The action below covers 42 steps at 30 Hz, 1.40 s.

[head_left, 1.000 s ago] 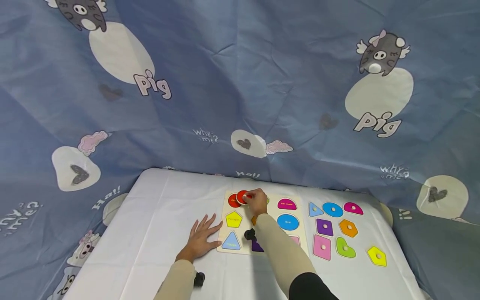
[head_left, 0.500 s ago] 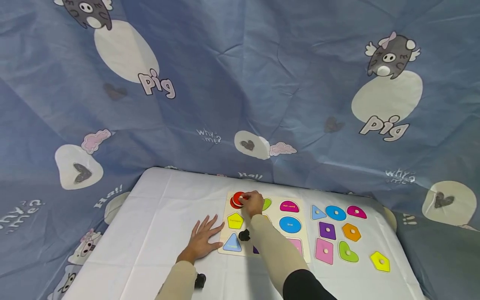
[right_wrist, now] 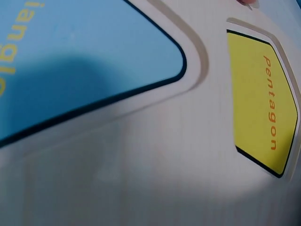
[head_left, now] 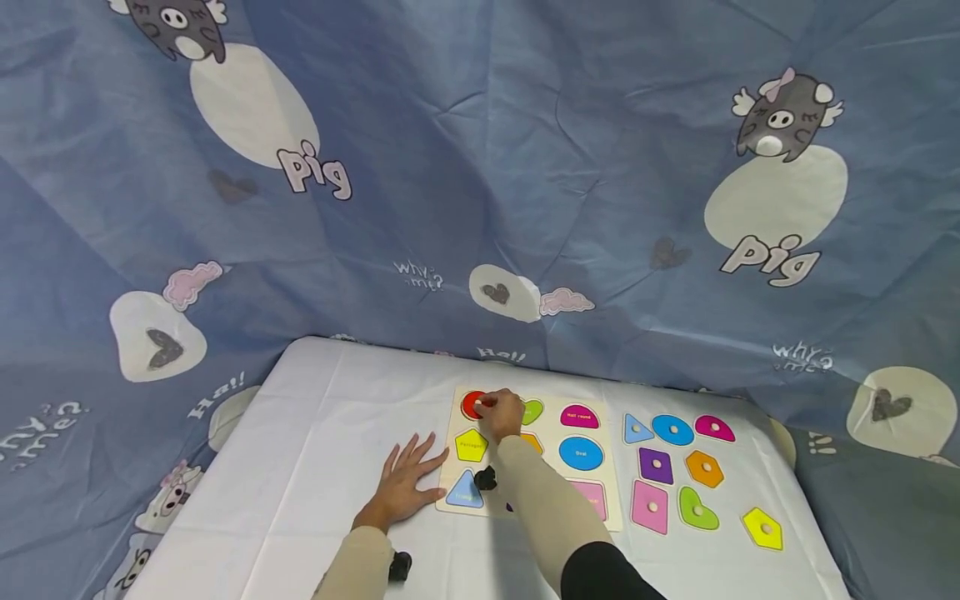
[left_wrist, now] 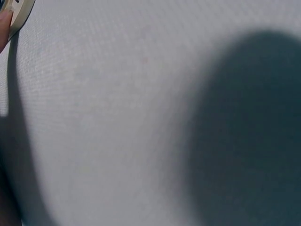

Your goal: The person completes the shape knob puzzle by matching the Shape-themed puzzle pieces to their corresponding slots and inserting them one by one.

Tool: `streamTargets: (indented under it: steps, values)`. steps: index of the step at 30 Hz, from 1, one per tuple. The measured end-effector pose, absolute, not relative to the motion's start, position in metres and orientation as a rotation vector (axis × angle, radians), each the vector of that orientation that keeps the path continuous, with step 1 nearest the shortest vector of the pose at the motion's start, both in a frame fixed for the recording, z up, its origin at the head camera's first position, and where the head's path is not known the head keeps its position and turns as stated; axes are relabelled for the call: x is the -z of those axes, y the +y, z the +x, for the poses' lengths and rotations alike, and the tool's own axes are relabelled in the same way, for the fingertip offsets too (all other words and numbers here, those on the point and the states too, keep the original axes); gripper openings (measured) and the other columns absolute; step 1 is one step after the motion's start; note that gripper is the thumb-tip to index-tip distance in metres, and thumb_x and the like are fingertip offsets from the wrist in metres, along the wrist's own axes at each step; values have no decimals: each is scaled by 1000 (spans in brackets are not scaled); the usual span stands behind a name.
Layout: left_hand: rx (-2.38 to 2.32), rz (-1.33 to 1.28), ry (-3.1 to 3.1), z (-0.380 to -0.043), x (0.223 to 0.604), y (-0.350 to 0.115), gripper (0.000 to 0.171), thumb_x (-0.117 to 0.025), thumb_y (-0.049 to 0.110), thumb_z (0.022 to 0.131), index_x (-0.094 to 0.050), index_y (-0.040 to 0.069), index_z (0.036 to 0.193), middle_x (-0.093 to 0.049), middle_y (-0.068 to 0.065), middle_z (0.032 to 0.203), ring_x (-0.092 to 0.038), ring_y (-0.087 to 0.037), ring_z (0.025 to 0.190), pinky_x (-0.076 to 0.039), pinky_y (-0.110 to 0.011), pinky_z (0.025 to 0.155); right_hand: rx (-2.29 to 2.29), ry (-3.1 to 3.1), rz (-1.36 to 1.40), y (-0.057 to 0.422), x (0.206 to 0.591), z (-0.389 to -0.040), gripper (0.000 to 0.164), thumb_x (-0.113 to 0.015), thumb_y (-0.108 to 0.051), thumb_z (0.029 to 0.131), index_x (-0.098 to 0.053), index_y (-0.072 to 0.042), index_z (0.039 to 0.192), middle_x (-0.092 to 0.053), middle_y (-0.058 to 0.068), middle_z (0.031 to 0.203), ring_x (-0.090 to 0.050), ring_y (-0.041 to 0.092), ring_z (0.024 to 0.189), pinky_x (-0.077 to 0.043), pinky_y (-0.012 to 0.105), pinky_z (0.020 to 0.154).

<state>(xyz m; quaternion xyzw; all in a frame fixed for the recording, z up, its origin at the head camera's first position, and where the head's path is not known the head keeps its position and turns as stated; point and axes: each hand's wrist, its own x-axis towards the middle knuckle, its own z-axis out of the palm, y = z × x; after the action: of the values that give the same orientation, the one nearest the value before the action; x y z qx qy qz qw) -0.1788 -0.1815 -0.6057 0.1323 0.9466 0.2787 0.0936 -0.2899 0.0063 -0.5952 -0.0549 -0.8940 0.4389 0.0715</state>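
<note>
A wooden shape puzzle board (head_left: 553, 425) lies on the white-covered table. At its back left corner my right hand (head_left: 502, 415) pinches a red circle piece (head_left: 470, 405), which sits over the circle recess; the hand covers part of it. My left hand (head_left: 405, 482) lies flat with fingers spread, its thumb and index fingertip at the board's left edge. In the left wrist view a fingertip (left_wrist: 3, 26) rests at the board's rim. The right wrist view shows the blue triangle recess (right_wrist: 94, 52) and the yellow pentagon recess (right_wrist: 258, 99).
Right of the board lie several knobbed pieces, among them a blue oval (head_left: 672, 430), a purple square (head_left: 656, 466), a green heart (head_left: 697, 509) and a yellow pentagon piece (head_left: 762, 528). Behind the table hangs a blue printed cloth (head_left: 420, 208).
My right hand has moved slightly left with the red circle piece, which now covers the circle recess it earlier overlapped only partly. My left hand has stayed at the board's edge.
</note>
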Motion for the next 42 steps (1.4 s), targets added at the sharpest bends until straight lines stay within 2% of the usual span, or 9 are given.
streamTargets:
  steps: [7,15,19,22,28,36,42]
  values:
    - [-825,422,2816,-176,604,-177,64,-71,40,83,-51,20,141,-28,-7,157,-15,-34,146,-3,-56,115,-1285,-2725,-173,7,596,-286,10,-80,-13,78,-77,-6,84,-66,6,86,-60,28,89,-41,46,96]
    - [-817,432,2825,-171,603,-175,64,-72,39,83,-51,20,141,-29,-6,157,-16,-34,146,-4,-56,115,-1246,-2744,-144,11,600,-283,10,-80,-15,79,-78,-8,85,-67,5,89,-59,28,90,-39,46,94]
    - [-828,425,2813,-170,602,-174,64,-72,38,83,-51,20,141,-29,-7,157,-16,-34,146,-3,-56,115,-1284,-2769,-157,13,597,-281,15,-79,-16,80,-77,-7,91,-67,6,92,-59,28,93,-38,46,95]
    - [-849,422,2801,-169,601,-172,65,-72,38,83,-51,19,141,-29,-8,157,-16,-35,145,-3,-57,115,-1343,-2763,-138,17,593,-278,19,-79,-14,80,-77,-4,96,-68,8,96,-59,29,96,-41,46,97]
    - [-844,409,2808,-171,603,-171,64,-71,38,83,-51,20,141,-28,-7,157,-14,-34,146,-3,-56,115,-1464,-2715,10,34,588,-271,20,-76,-6,80,-74,-1,100,-67,11,100,-61,29,95,-50,43,91]
    - [-870,364,2817,-171,602,-174,64,-71,36,83,-51,19,141,-29,-8,157,-13,-35,146,-1,-55,116,-1493,-2707,94,59,590,-260,24,-74,-7,83,-72,-1,106,-67,12,104,-61,30,99,-50,44,94]
    - [-872,372,2813,-172,598,-178,64,-71,36,83,-50,18,141,-28,-9,157,-13,-36,146,0,-55,116,-1530,-2686,3,75,592,-253,24,-74,-10,85,-72,-5,108,-66,10,108,-61,28,105,-48,43,99]
